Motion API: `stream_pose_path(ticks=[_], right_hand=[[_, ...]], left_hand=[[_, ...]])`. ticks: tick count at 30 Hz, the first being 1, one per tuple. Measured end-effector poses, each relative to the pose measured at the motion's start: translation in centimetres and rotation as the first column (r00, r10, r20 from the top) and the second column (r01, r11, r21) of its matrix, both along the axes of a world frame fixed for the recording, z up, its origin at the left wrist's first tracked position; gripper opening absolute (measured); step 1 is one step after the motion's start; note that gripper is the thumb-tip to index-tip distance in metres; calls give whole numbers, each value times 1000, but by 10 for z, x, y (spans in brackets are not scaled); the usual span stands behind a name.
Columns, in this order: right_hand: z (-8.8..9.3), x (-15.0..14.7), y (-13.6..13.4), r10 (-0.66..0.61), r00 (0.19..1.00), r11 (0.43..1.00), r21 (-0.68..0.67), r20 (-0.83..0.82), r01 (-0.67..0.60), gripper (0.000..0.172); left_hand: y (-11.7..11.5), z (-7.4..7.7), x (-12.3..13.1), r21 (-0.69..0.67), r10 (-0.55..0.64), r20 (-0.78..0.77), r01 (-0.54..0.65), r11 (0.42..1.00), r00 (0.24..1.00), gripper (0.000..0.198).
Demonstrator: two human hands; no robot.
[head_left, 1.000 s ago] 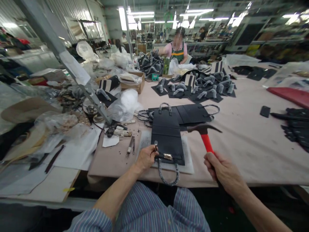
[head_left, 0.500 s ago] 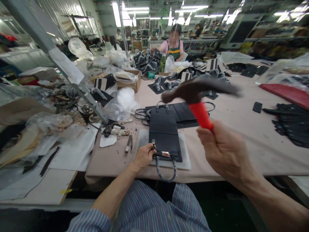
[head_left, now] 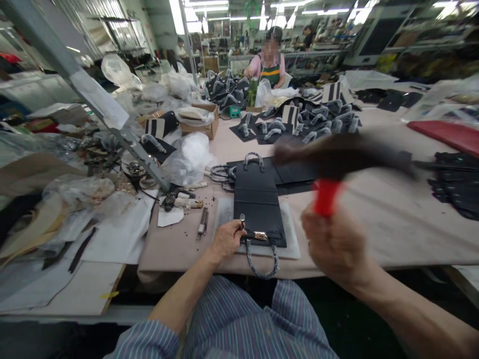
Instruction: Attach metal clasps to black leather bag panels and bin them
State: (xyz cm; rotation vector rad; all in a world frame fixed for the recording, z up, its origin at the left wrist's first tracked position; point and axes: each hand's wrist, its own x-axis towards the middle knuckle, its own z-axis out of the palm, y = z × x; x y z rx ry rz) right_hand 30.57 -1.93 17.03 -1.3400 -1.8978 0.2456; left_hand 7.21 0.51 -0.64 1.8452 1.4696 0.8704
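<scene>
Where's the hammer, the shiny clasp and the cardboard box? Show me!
Hammer (head_left: pixel 335 160), head-camera view: its blurred metal head.
Shiny clasp (head_left: pixel 260 235), head-camera view: middle of its face.
Cardboard box (head_left: pixel 204 130), head-camera view: its near wall.

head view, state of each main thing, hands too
Left hand: shut on the small tool
Right hand: shut on the hammer, blurred
Small tool: roughly upright
Hammer: held up, blurred
Black bag panel: flat on the white slab
Clasp: too small to tell if fastened
Cardboard box: open-topped

Remotely, I count one slab (head_left: pixel 224 212); on it, one bag (head_left: pixel 258 209) with two handles (head_left: pixel 276 264), one clasp (head_left: pixel 260 235); to its right, one hammer (head_left: pixel 329 167).
</scene>
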Motion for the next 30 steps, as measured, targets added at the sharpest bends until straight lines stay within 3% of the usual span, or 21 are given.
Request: stream_pose_path(ticks=[3, 6, 9, 11, 13, 16, 18, 19, 21, 24, 27, 30], right_hand=[[-30, 14, -1, 152, 955, 959, -271, 254, -81, 36], [-56, 47, 2, 182, 892, 874, -485, 414, 46, 34], [-91, 89, 8, 108, 938, 801, -588, 329, 114, 38], [-122, 118, 13, 26, 964, 722, -671, 265, 165, 41], [-154, 145, 18, -89, 954, 688, -675, 287, 267, 43], [-185, 164, 26, -154, 841, 754, -488, 518, 439, 36], [-189, 154, 29, -181, 793, 839, -330, 582, 433, 34], [-187, 142, 30, -171, 809, 878, -285, 563, 384, 36], [-181, 108, 31, -45, 893, 967, -204, 448, 151, 43], [-179, 53, 30, 176, 926, 969, -227, 335, -102, 48], [-188, 20, 25, 206, 903, 960, -258, 377, -111, 48], [-197, 16, 21, 202, 889, 955, -282, 410, -86, 50]], left_hand=[[-1, 0, -1, -4, -8, -8, 8, 1000, 1000, 13], [-1, -1, -3, 0, -20, 12, 20, 1000, 1000, 13], [-1, -1, -2, -13, -25, 27, 25, 1000, 999, 13], [-2, 0, -1, -29, -16, 32, 17, 999, 999, 13], [-2, 2, -1, -42, -10, 31, 11, 999, 999, 13], [-2, 6, -1, -47, -27, 1, 27, 999, 1000, 12], [-1, 8, -1, -41, -48, -38, 46, 998, 998, 13], [0, 9, -2, -38, -54, -57, 52, 998, 997, 13], [1, 9, -3, -39, -58, -78, 55, 998, 995, 14], [3, 8, -5, -34, -66, -76, 63, 997, 995, 16], [5, 8, -5, 31, -101, -131, 106, 994, 986, 15], [8, 8, -3, 61, -262, -212, 280, 958, 942, 12]])
